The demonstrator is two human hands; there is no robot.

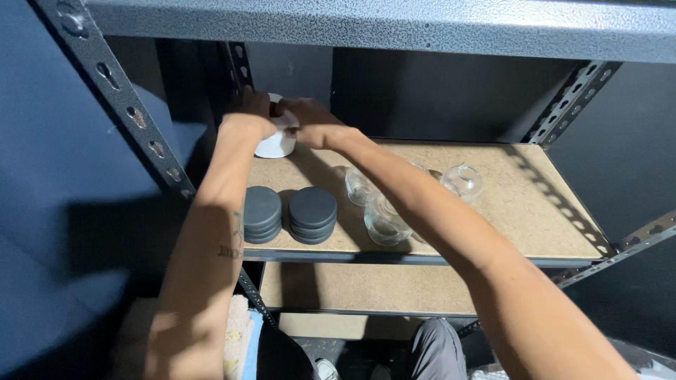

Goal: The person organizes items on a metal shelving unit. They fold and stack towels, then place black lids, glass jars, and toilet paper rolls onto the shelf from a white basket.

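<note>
Hands: your left hand (248,111) and right hand (304,121) both grip the white jar (276,144), upper left of frame on the shelf (535,211). Forearm hangs over glass jars (384,218); dropping it could topple them.

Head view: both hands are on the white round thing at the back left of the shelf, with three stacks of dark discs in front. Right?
Not quite. The head view shows two stacks of dark discs, not three. Both the left hand and right hand are on the white round thing at the back left of the shelf.
</note>
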